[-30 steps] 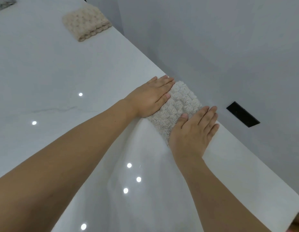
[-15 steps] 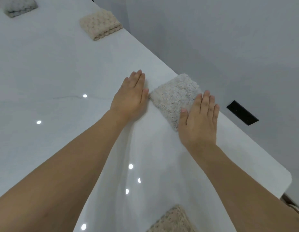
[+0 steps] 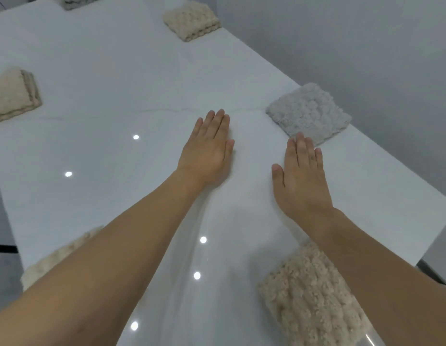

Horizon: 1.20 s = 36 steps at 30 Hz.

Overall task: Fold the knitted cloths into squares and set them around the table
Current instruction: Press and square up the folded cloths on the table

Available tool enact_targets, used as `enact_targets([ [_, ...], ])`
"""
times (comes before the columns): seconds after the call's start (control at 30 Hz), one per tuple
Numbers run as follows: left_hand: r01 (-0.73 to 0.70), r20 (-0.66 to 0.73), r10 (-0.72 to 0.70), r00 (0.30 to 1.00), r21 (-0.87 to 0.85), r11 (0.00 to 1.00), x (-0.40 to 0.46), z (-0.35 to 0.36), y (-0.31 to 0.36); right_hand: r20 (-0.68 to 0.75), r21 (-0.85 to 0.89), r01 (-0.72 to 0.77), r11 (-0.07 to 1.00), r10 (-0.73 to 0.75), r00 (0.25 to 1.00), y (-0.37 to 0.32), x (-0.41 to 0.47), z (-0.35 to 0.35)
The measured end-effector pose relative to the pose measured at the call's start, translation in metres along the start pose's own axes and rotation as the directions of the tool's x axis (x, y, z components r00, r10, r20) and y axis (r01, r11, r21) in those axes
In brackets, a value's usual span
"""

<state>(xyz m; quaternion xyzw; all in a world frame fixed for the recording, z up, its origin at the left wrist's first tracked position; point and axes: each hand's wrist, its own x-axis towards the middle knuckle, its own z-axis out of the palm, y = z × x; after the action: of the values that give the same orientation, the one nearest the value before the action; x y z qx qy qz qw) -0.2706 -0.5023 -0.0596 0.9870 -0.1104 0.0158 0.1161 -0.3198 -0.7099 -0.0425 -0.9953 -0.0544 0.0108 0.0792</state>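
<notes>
We hold our left hand [image 3: 208, 151] and right hand [image 3: 300, 178] flat and released, grasping nothing, above the white desk [image 3: 117, 96]. The folded grey cloth [image 3: 309, 113] lies at the desk's edge, just beyond our right fingertips [image 3: 301, 141].

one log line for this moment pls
left hand open, flat | right hand open | grey cloth folded, free at table edge
</notes>
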Motion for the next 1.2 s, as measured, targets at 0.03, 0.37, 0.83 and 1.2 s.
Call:
enact_targets([
  [0.03, -0.018, -0.004, 0.018, 1.0, 0.018, 1.0, -0.01, -0.005, -0.006, -0.006, 0.004, 0.0, 1.0, 0.0, 1.0, -0.009, -0.005, -0.001],
  [0.37, -0.003, 0.009, 0.002, 1.0, 0.012, 1.0, -0.079, -0.029, -0.037, -0.009, 0.031, -0.003, 1.0, 0.003, 1.0, -0.073, -0.057, 0.01],
  [0.83, 0.033, 0.073, -0.026, 0.997, -0.095, 0.995, -0.181, -0.064, -0.123, 0.015, 0.134, -0.027, 0.991, 0.025, 1.0, -0.184, -0.134, 0.046],
  [1.2, 0.11, 0.09, -0.093, 0.992, -0.211, 0.971, -0.259, -0.064, -0.176, 0.007, 0.359, 0.097, 0.928, -0.107, 0.994, -0.242, -0.172, 0.061],
])
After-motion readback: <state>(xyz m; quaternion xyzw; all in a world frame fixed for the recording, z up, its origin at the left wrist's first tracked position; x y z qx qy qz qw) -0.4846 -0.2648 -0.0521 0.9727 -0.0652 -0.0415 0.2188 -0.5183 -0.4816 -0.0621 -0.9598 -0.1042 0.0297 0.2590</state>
